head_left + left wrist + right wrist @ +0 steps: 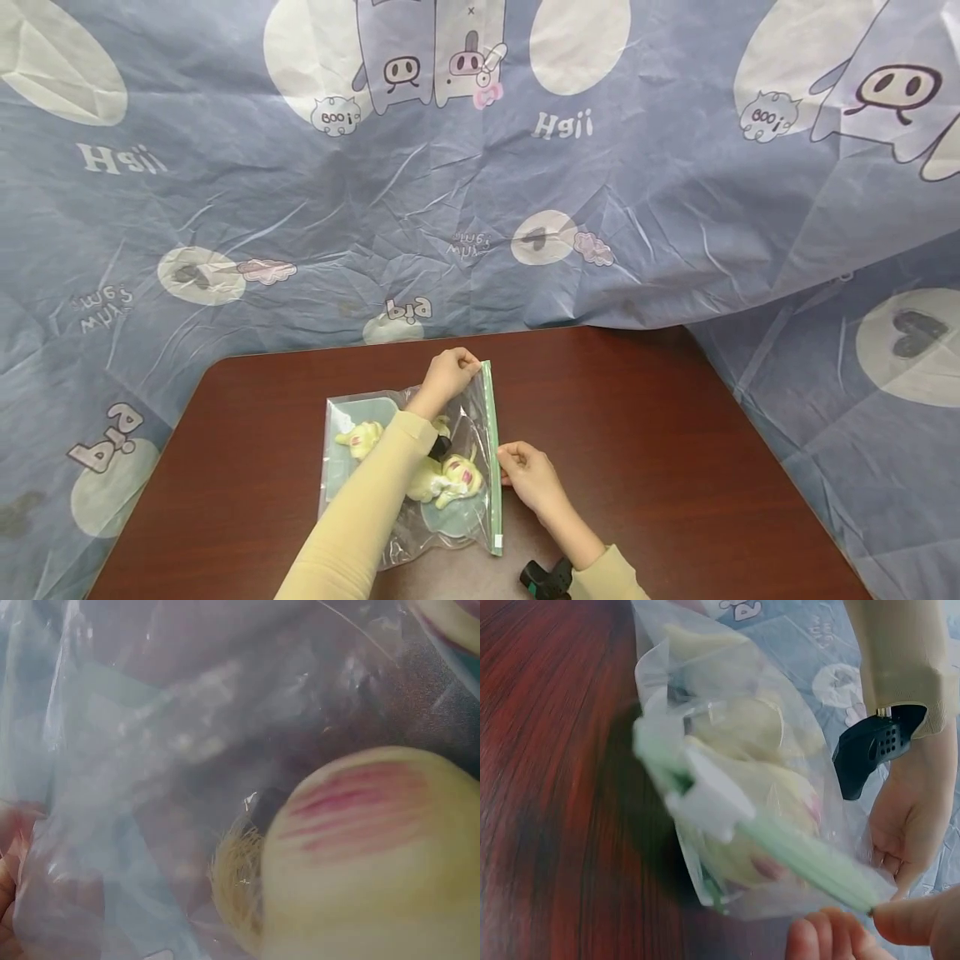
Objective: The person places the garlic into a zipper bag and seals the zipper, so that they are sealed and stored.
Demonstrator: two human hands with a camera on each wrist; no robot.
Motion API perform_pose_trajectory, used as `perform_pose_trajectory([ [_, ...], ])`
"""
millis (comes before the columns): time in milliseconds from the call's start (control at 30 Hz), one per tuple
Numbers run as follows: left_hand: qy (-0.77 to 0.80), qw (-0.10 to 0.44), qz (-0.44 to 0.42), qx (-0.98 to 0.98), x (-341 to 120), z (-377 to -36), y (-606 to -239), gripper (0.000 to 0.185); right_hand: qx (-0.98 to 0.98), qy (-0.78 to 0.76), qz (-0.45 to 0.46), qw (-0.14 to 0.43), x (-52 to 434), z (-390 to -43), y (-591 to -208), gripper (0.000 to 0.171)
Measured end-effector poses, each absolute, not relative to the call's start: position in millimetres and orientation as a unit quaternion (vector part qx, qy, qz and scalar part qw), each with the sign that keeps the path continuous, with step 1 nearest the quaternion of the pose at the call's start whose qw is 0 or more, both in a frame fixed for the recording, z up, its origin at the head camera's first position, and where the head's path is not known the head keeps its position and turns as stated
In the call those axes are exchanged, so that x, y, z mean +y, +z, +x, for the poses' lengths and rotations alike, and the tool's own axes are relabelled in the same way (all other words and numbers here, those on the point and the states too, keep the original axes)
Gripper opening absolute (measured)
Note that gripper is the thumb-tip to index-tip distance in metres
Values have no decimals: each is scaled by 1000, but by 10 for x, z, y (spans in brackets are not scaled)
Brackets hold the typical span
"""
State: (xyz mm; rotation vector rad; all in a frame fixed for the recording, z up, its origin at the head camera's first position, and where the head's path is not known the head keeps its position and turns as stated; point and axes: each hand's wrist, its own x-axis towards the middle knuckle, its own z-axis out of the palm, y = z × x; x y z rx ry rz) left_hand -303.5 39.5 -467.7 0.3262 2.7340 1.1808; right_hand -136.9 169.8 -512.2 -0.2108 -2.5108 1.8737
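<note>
A clear zip bag with a green zip strip lies on the table. Several pale yellow bulbs with pinkish-purple streaks, which look like garlic, are inside it. A root-like tuft shows beside one bulb in the left wrist view. My left hand pinches the bag's far corner at the end of the strip. Partway down the strip, my right hand pinches the edge between thumb and fingers. The white slider sits at the strip's near end. My left forearm covers part of the bag.
Pale blue-green patches show on the bag around the bulbs. The brown wooden table stretches to both sides. A blue patterned cloth hangs behind it. Each wrist carries a small black camera.
</note>
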Motion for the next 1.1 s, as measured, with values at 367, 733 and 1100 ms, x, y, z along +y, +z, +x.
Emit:
perform_pose_trajectory([
  [367,414,32,128,901,355,-2974,-4640,14,-820,563,-103,7,1664,-1483,-5114,24],
  [733,464,-11,141,874,70,-2648,-4501,14,-808,564,-167,29,1741,-1557,-5171,18],
  [1100,465,-34,86,880,-532,-2260,-4715,15,-800,569,-192,24,1869,-1617,-5183,21],
])
